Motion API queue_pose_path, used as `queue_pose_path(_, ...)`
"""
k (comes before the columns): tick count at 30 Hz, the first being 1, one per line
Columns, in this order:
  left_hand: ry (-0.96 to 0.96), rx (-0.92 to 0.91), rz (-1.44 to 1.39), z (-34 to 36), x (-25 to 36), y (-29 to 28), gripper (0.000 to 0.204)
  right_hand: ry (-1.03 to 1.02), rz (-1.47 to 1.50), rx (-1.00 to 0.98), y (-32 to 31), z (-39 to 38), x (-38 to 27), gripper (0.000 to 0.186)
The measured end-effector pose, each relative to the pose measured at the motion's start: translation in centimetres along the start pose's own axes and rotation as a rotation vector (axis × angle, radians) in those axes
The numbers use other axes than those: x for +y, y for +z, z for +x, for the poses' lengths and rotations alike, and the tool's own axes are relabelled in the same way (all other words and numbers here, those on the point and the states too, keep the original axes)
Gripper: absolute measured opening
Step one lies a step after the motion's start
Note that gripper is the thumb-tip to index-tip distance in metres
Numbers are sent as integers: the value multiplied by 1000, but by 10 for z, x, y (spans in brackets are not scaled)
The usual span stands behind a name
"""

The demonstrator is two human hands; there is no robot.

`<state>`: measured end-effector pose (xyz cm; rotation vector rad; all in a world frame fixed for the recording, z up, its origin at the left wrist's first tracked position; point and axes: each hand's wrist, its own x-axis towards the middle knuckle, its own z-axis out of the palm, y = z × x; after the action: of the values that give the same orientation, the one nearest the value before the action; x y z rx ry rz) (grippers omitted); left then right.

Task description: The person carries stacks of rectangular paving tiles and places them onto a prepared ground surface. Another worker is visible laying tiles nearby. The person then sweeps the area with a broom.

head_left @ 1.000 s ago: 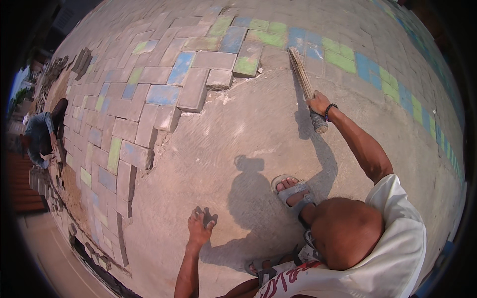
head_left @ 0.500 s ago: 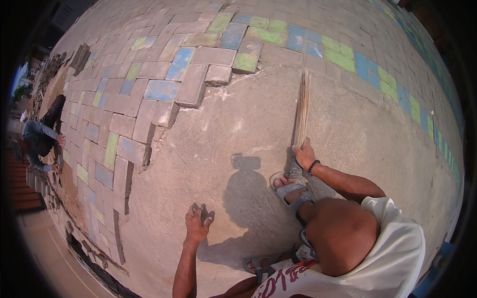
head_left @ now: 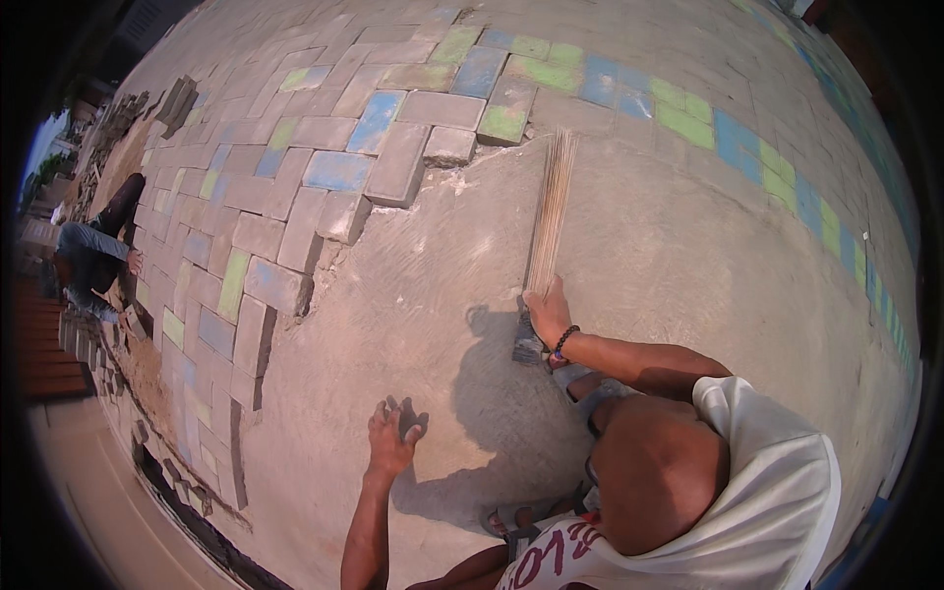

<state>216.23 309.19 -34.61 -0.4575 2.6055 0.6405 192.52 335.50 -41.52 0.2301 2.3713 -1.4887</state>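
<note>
My right hand (head_left: 549,313) is closed around the bound lower part of a stick broom (head_left: 555,202), a bundle of thin tan sticks. Its tips lie on the bare concrete ground (head_left: 393,334), pointing away from me. A dark wrapped end of the broom sticks out below my hand, close to my sandalled foot. My left hand (head_left: 393,441) is over the concrete with its fingers apart and slightly bent, holding nothing. Its shadow falls just beside the fingers. Ahead and to the left, paving blocks (head_left: 397,165) end in a stepped edge.
Some paving blocks are painted blue or green, and a blue-green band (head_left: 737,147) crosses the far right. At the far left another person (head_left: 88,256) crouches by the paving. Stacked blocks (head_left: 177,103) stand at the upper left. My shadow covers the concrete between my hands.
My right hand has swung the stick broom to the left across the concrete. My left hand has hardly moved. The person at the far left has shifted an arm.
</note>
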Motion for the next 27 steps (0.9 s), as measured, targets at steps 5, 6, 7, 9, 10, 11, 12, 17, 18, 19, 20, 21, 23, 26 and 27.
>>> queue_pose_path(5, 5, -42, -20, 3, -2, 7, 56, 107, -148, -250, 43, -15, -9, 53)
queue_pose_path(6, -11, -52, -21, 2, -2, 6, 56, 95, -85, -314, 51, -19, -23, 53)
queue_pose_path(7, -19, -59, -23, 4, 0, 4, 57, 78, -22, -369, 55, -20, -32, 54)
queue_pose_path(9, 16, -30, -30, 7, 0, 1, 56, 22, -8, -311, 56, -26, -40, 55)
queue_pose_path(10, 47, -13, -37, 11, 1, 0, 55, -11, -4, -270, 55, -27, -37, 56)
queue_pose_path(11, 27, -14, -35, 11, 2, -2, 55, -41, -8, -249, 53, -31, -35, 56)
queue_pose_path(12, 26, -15, -42, 12, 5, -3, 54, -72, -22, -212, 50, -32, -24, 56)
queue_pose_path(17, 3, -21, 29, 9, -16, -19, 51, -28, -57, -347, 23, -22, -36, 60)
queue_pose_path(18, -40, -34, 71, -1, -30, -32, 51, 53, 1, -414, 11, -26, -58, 61)
queue_pose_path(19, -130, -12, 50, -12, -42, -45, 51, 142, 51, -473, -4, -30, -73, 62)
queue_pose_path(20, -201, 7, 19, -16, -47, -56, 51, 81, -9, -383, -17, -24, -68, 61)
queue_pose_path(21, -278, 26, -12, -25, -51, -67, 51, 22, -68, -300, -31, -16, -60, 60)
queue_pose_path(23, -425, 18, 42, -55, -63, -85, 51, -21, -103, -204, -70, -2, -60, 58)
queue_pose_path(26, -539, 4, -75, -122, -86, -91, 48, -12, -293, -133, -140, 15, -70, 62)
queue_pose_path(27, -562, -65, -88, -143, -83, -92, 44, -10, -375, -104, -170, 15, -76, 63)
